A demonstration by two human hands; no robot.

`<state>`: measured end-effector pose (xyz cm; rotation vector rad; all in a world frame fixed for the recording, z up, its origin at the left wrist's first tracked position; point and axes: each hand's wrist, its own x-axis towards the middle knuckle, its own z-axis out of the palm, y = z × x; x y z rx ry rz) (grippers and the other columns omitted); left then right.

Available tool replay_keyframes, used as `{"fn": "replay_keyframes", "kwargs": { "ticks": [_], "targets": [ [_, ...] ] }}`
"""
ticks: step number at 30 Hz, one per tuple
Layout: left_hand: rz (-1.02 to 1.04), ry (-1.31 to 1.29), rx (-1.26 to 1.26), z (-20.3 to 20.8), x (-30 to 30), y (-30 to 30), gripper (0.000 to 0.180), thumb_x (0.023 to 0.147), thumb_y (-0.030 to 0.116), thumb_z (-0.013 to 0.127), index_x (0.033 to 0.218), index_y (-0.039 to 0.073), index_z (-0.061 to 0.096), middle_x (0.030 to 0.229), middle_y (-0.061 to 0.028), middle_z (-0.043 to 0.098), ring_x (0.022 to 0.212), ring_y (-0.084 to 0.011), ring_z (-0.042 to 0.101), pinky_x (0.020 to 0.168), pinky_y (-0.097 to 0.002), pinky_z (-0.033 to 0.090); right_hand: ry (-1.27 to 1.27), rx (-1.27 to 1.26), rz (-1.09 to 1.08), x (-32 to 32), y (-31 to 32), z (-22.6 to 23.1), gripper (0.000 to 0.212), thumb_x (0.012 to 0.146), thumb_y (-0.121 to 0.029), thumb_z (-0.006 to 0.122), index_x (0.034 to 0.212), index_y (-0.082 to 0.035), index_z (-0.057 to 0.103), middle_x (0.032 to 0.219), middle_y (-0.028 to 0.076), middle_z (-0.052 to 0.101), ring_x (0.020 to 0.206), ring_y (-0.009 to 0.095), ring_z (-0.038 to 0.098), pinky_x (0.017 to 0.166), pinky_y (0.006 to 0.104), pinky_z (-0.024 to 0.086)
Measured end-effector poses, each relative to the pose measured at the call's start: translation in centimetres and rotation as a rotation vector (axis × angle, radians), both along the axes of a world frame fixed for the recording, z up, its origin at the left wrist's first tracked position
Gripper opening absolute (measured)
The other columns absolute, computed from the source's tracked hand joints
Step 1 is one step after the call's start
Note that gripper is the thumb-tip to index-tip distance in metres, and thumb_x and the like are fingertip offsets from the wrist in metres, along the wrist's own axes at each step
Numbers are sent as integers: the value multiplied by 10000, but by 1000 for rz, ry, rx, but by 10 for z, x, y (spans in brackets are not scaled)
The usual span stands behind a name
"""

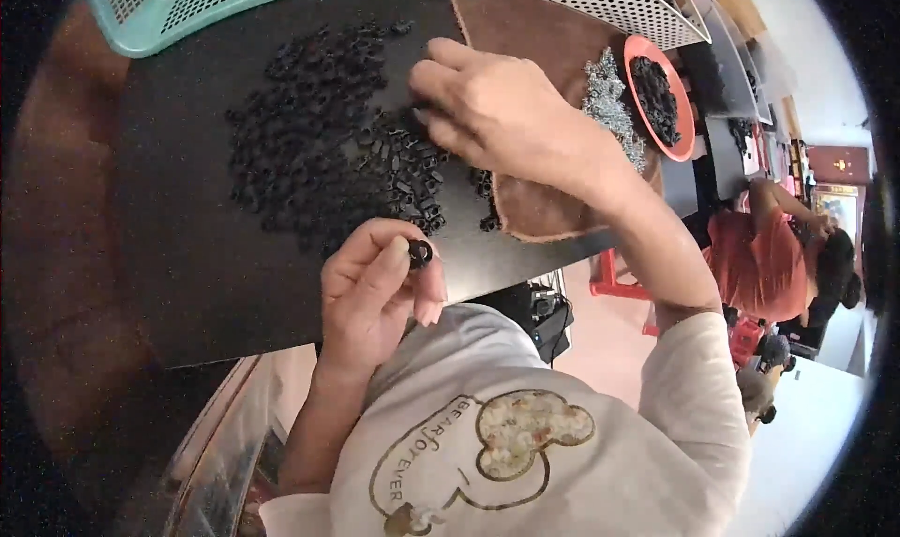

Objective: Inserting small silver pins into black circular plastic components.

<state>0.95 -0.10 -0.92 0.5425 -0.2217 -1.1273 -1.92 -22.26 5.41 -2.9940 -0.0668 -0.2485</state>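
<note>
My left hand (pixel 366 289) is near the table's front edge, closed in a pinch between thumb and forefinger. It grips a small black ring-shaped part (pixel 419 254), with the hole facing up. Farther right, my right hand (pixel 497 106) hovers by the edge of the brown cloth (pixel 553 26), fingers curled downward. Its fingertips are partly hidden, so I cannot make out what they hold. Left of it spreads a wide heap of small black parts (pixel 300 134). Beside that lies a smaller group of shinier black pieces (pixel 408 171), below the right hand's fingers.
Silvery small metal parts (pixel 609 111) lie on the cloth, beside an orange-red dish (pixel 687 129) of black pieces. A green basket (pixel 173 31) and a white perforated basket (pixel 628 12) line the far side. Beyond the table, a person in red (pixel 764 265) sits at right.
</note>
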Motion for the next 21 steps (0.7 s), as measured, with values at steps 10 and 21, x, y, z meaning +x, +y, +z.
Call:
{"fn": "replay_keyframes", "kwargs": {
  "ticks": [10, 21],
  "targets": [
    [-2, -83, -43, -2, -1, 1, 332, 1060, 273, 355, 1086, -27, 493, 793, -183, 608, 610, -177, 538, 570, -293, 463, -62, 588, 135, -38, 34, 17, 143, 787, 18, 636, 876, 5, 526, 724, 127, 526, 626, 314, 573, 558, 387, 441],
    [18, -95, 1, -3, -5, -3, 280, 1055, 254, 399, 1129, 3, 498, 807, -147, 607, 614, -147, 520, 573, -276, 443, -51, 973, 146, -58, 33, 18, 120, 810, 4, 649, 919, 18, 601, 805, 142, 619, 725, 311, 642, 637, 387, 497]
  ]
}}
